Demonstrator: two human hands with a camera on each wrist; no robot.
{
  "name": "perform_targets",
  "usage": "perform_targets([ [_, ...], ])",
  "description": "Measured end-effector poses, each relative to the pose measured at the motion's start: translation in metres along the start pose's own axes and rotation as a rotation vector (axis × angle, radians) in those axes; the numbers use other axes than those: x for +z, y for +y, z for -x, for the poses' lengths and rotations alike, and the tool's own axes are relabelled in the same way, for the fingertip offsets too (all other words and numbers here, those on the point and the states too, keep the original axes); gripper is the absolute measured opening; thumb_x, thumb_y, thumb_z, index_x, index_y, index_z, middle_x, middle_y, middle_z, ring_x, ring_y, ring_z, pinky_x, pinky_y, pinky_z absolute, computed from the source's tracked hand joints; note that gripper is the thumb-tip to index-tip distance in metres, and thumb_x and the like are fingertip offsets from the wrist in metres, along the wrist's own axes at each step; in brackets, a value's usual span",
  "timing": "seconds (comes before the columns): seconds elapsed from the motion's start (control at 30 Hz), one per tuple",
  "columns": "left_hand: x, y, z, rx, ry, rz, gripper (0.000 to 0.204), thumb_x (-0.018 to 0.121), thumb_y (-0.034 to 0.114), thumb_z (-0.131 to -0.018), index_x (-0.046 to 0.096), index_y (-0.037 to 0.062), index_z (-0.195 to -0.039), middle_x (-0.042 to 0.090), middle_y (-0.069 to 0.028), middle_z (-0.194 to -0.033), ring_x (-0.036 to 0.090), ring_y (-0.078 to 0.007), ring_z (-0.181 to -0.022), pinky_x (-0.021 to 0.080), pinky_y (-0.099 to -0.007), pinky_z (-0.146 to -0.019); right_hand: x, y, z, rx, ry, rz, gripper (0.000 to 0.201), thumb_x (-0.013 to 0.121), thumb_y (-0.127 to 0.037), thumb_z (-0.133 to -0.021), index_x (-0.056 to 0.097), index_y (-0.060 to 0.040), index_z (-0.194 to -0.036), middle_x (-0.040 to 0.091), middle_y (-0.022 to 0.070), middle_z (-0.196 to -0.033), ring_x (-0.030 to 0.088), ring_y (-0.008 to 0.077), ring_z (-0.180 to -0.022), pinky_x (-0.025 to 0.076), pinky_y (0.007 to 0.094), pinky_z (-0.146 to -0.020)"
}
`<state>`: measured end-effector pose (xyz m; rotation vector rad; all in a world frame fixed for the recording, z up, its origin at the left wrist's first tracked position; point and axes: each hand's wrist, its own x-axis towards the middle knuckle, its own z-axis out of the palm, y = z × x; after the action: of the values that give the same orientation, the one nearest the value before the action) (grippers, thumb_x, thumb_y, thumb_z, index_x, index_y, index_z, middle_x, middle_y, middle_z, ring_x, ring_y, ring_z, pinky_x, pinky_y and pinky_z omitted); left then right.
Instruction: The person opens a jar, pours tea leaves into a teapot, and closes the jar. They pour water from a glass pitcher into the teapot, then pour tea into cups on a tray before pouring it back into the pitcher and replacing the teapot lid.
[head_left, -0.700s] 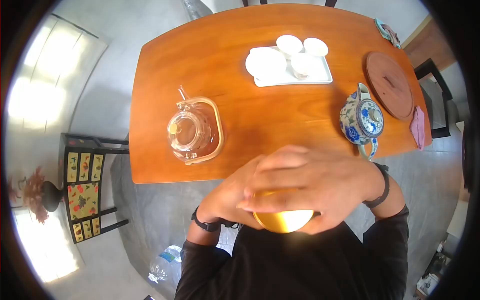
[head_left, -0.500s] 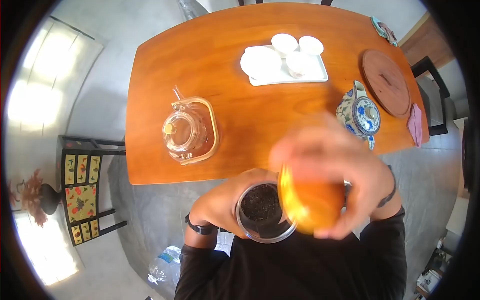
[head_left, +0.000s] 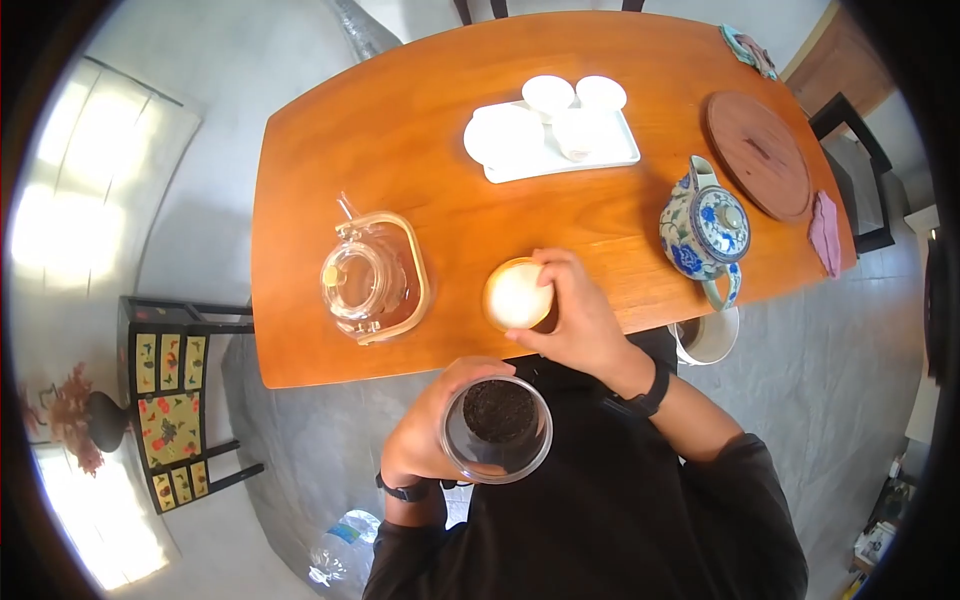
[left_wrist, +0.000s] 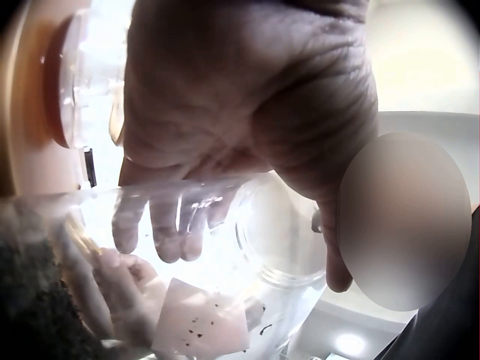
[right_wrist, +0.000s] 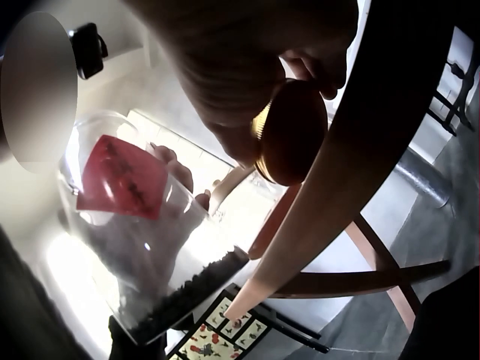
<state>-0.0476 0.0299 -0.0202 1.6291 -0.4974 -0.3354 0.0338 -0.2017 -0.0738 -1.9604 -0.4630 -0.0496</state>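
Glass teapot (head_left: 366, 278): landmark, on the wooden table (head_left: 455, 225); sides as the person sees them.
Gold lid (head_left: 517, 297): at the tabletop, right of the glass teapot. Change: 0.5 s ago it is a blur just beside the jar's mouth; now it is clear of it. Full contact with the wood: cannot tell.
Right hand (head_left: 580, 325): thumb and fingers spread only to the lid's width, pinching its edge; not let go.
Clear jar (head_left: 505, 460): nearer the person than the glass teapot and to its right, off the table, mouth uncovered.
Left hand (head_left: 424, 438): fingers and thumb curled round the jar's side, holding it.
Dark loose contents (head_left: 499, 409): inside the jar, in plain sight from above.
Meaning: uncovering looks done, contents now reachable; setting the lid aside seems nearly finished, in my judgement.
Patterned teapot (head_left: 703, 232): well right of the glass teapot, its own lid on.
White tray (head_left: 560, 169): beyond the glass teapot and rightward, bearing white crockery (head_left: 503, 136).
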Motion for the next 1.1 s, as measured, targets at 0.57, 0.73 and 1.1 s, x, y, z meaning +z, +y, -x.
perform_targets([
  [0.57,0.015,-0.008,-0.012,0.004,0.019,0.078,0.101,0.099,0.013,-0.050,0.051,0.0055,-0.138,0.056,-0.0143,-0.136,0.056,-0.0281,-0.127,0.044,-0.0404,-0.107,-0.193,-0.013,0.000,0.167,0.379,0.871,0.022,0.074,-0.018,-0.087,0.067,-0.0039,-0.102,0.065,0.0147,-0.085,0.066,0.0364,-0.077,0.052,0.0446,-0.067],
  [0.73,0.022,-0.008,-0.012,0.036,-0.018,0.079,0.102,0.099,0.015,-0.050,0.051,0.0070,-0.139,0.056,-0.0148,-0.137,0.055,-0.0288,-0.128,0.043,-0.0412,-0.108,-0.192,-0.005,-0.006,-0.041,0.367,0.873,0.016,0.076,-0.013,-0.082,0.068,-0.0041,-0.092,0.067,0.0149,-0.078,0.065,0.0345,-0.067,0.051,0.0416,-0.060],
  [1.1,0.027,-0.012,-0.011,-0.009,-0.037,0.054,0.101,0.099,0.017,-0.050,0.051,0.0077,-0.139,0.056,-0.0158,-0.138,0.055,-0.0315,-0.128,0.043,-0.0424,-0.108,-0.250,0.026,0.045,0.118,0.731,0.590,0.013,0.075,-0.010,-0.087,0.072,0.0017,-0.089,0.065,0.0014,-0.065,0.055,0.0036,-0.055,0.043,0.0235,-0.052],
])
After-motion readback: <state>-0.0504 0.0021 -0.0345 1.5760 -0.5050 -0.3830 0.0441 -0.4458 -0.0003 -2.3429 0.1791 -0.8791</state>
